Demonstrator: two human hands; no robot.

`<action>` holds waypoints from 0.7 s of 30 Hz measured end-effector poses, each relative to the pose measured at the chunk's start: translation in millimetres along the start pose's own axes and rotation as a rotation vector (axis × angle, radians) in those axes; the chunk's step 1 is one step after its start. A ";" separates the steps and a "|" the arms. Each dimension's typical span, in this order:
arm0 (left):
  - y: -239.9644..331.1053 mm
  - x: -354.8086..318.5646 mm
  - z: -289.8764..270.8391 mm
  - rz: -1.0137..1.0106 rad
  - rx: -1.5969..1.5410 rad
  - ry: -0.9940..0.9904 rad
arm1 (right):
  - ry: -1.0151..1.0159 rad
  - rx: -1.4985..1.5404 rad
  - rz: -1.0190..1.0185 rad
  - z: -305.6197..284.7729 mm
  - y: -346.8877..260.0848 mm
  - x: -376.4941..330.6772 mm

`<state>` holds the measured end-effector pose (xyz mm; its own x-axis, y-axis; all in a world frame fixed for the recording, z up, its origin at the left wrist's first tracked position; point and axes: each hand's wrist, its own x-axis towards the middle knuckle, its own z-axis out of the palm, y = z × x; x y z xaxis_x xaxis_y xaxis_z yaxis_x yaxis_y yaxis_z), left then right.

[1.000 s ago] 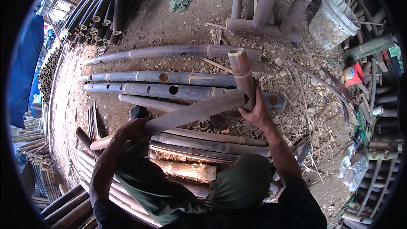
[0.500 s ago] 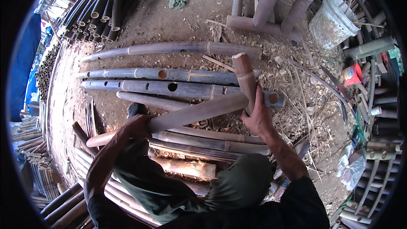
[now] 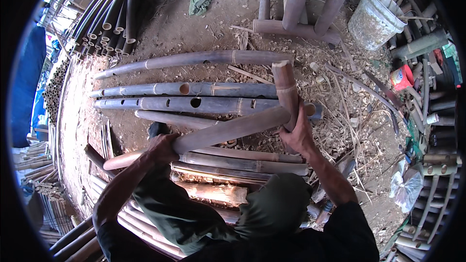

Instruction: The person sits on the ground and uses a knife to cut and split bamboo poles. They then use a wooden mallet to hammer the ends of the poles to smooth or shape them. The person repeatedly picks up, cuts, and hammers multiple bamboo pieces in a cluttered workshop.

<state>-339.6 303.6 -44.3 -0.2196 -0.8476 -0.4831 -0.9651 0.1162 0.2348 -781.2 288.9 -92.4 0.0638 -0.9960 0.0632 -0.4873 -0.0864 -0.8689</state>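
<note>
Fingers [image 3: 167, 141] grip slanted bamboo pole [image 3: 228, 131].

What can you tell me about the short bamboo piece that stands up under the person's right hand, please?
The short bamboo piece is a tan, hollow-looking stalk section with a node ring near its cut top. It stands nearly upright, leaning slightly left, against the end of the long pole that the left hand holds. The right hand grips its lower end.

place: outdoor bamboo workshop yard | ground: bare dirt [image 3: 194, 34] strewn with shavings | stock: stacked bamboo poles [image 3: 109, 14] at upper left, drilled poles [image 3: 194, 102] laid out | extras: white bucket [image 3: 374, 17]
</note>
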 end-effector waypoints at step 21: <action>83.3 66.5 44.4 0.170 0.017 -0.204 | 0.066 -0.180 0.057 -33.8 81.6 -80.8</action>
<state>-440.9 279.9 -94.3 -0.4010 -0.6938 -0.5982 -0.9139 0.2581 0.3132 -855.6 361.5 -151.8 -0.0228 -0.9983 0.0541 -0.6367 -0.0272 -0.7706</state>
